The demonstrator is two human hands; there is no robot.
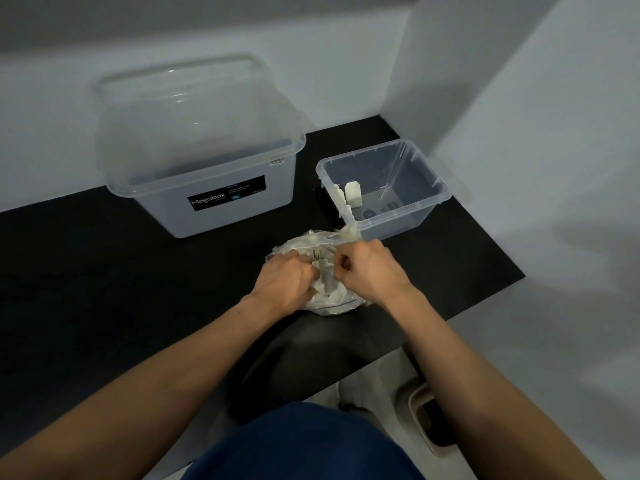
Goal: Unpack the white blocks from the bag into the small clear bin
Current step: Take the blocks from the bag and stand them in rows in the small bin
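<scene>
A clear plastic bag (311, 241) full of white blocks lies on the black table, just in front of the small clear bin (426, 206). My left hand (282, 284) grips the bag's left side with curled fingers. My right hand (369, 271) pinches the bag's plastic on the right. Between the two hands white blocks (329, 289) show through the bag's mouth. One white block (353, 194) stands inside the small bin near its left wall.
A large clear Megabox bin (207, 199) with its lid on stands at the back left. White walls close the table at the back and right. A black chair seat (294, 355) sits under the table's front edge.
</scene>
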